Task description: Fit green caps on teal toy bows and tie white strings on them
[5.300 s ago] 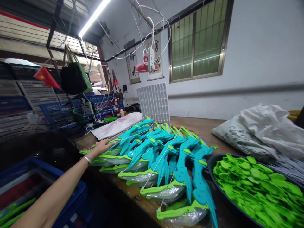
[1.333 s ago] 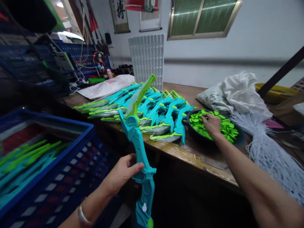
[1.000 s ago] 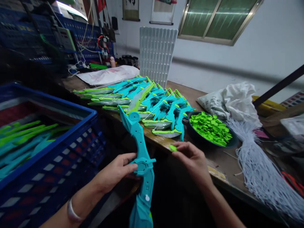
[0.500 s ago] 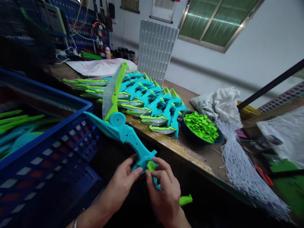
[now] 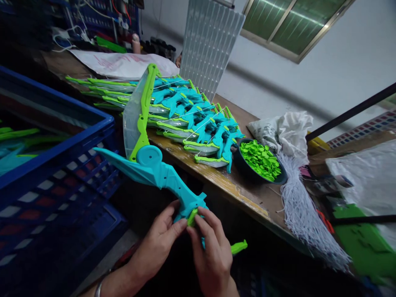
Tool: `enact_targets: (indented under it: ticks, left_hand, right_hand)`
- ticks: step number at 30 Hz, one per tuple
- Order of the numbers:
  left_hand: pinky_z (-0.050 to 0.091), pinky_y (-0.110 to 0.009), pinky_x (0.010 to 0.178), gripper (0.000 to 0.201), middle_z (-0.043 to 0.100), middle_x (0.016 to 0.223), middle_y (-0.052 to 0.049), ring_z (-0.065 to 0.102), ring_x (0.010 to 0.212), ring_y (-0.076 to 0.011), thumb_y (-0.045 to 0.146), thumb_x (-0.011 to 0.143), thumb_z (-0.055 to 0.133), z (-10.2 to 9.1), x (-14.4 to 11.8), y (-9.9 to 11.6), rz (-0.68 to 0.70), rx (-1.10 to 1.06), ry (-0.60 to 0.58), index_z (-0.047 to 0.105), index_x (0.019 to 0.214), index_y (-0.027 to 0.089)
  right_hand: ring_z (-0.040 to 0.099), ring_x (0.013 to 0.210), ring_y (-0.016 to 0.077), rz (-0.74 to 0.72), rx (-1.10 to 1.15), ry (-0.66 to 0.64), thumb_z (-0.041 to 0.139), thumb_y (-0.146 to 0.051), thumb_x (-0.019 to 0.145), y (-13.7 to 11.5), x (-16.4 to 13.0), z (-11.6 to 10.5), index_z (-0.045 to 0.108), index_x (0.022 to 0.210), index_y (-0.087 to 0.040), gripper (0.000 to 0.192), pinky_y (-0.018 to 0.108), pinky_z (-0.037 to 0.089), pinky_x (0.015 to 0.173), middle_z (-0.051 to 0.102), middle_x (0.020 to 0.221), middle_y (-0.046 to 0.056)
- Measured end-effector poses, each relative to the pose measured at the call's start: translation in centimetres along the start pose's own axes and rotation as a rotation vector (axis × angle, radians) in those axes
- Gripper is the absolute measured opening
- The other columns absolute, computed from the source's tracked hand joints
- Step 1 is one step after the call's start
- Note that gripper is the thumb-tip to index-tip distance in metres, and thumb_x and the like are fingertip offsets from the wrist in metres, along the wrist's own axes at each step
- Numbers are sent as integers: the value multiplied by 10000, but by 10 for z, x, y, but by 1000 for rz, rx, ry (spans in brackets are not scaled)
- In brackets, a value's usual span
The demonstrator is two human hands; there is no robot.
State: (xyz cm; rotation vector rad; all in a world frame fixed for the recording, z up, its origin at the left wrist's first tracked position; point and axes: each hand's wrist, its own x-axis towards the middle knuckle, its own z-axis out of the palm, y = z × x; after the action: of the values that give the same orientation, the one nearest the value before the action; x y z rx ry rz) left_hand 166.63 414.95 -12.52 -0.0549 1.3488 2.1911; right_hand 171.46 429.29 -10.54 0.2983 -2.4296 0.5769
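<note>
My left hand (image 5: pixel 157 243) grips a teal toy bow (image 5: pixel 154 171) at its middle, in front of the table edge. The bow's green limb with a clear blade (image 5: pixel 137 109) points up and away. My right hand (image 5: pixel 212 251) pinches a small green plastic piece (image 5: pixel 192 216) against the bow's grip; the thumbs of both hands meet there. The bow's lower green tip (image 5: pixel 239 246) sticks out to the right of my right hand.
Several finished teal and green bows (image 5: pixel 185 119) lie fanned on the wooden table (image 5: pixel 238 192). A dark bowl (image 5: pixel 247 173) holds green pieces (image 5: pixel 260 159). White strings (image 5: pixel 305 214) and a white sack (image 5: pixel 284 132) lie to the right. A blue crate (image 5: pixel 58 165) stands on the left.
My left hand took a bow and brought it near. My right hand picked a green piece from the bowl and pressed it onto the grip. The view has tilted down.
</note>
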Motion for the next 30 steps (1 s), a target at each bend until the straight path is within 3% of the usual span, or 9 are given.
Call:
enact_targets:
  ticks: [4, 11, 14, 18, 20, 22, 24, 27, 30]
  left_hand:
    - [450, -323, 1149, 615, 628, 1413, -77, 546, 1352, -276, 546, 867, 722, 0, -1, 5, 10, 48, -6, 573, 1373, 231]
    - [492, -305, 1095, 578, 632, 1399, -108, 602, 1277, -254, 422, 875, 751, -6, 2, 11, 29, 83, -108, 545, 1359, 185]
    - [484, -301, 1100, 489, 641, 1378, -101, 621, 1226, -219, 420, 923, 689, -9, 1, 11, 33, 163, -90, 566, 1326, 172]
    - [534, -308, 1028, 437, 674, 1304, -101, 663, 1119, -209, 478, 967, 606, -15, -4, 7, 59, 313, -106, 580, 1282, 175]
    - [545, -324, 1025, 443, 674, 1302, -101, 660, 1149, -224, 496, 986, 564, -20, -8, 0, 96, 463, -92, 572, 1306, 189]
    - [544, -334, 1038, 440, 663, 1334, -108, 643, 1217, -240, 480, 1009, 523, -26, -12, -14, 213, 681, -38, 556, 1346, 200]
    - [538, -330, 1053, 447, 643, 1372, -134, 622, 1274, -248, 433, 1029, 493, -33, -14, -30, 412, 903, 38, 517, 1401, 186]
    - [549, -297, 1023, 447, 650, 1347, -172, 644, 1250, -238, 357, 1047, 458, -38, -16, -49, 704, 1109, 139, 457, 1441, 147]
    - [579, -274, 946, 396, 694, 1250, -171, 692, 1153, -227, 323, 1054, 430, -36, -16, -55, 788, 1159, 160, 472, 1402, 139]
  right_hand:
    - [687, 1075, 214, -1, -9, 6, 624, -145, 989, 2, 1, 0, 644, 1227, -137, 239, 296, 630, 910, 663, 1196, 147]
    - [618, 1041, 227, -111, 95, -67, 635, -59, 952, 8, 12, -5, 644, 1167, -111, 221, 370, 604, 868, 662, 1119, 142]
    - [573, 1140, 250, -126, 146, -189, 671, -129, 953, 16, 24, -13, 660, 1115, -132, 163, 408, 563, 962, 646, 1188, 135]
    - [528, 1278, 243, 142, 334, -345, 754, -387, 923, 30, 40, -21, 567, 1376, -213, 520, 382, 500, 1064, 549, 1390, 110]
    - [605, 1145, 219, 355, 502, -475, 784, -514, 869, 37, 47, -20, 580, 1368, -215, 616, 329, 534, 964, 618, 1283, 81]
    - [635, 904, 181, 536, 661, -650, 805, -595, 809, 41, 52, -18, 682, 1176, -194, 557, 268, 530, 766, 685, 1022, 26]
    - [586, 767, 143, 600, 703, -736, 821, -588, 794, 41, 54, -17, 706, 1019, -176, 483, 233, 451, 650, 658, 865, -10]
    - [555, 803, 132, 478, 584, -711, 789, -457, 879, 38, 51, -15, 681, 1020, -163, 344, 235, 393, 675, 620, 897, -7]
    - [528, 811, 138, 344, 507, -676, 736, -367, 930, 36, 41, -14, 642, 1015, -133, 266, 254, 373, 691, 585, 910, 12]
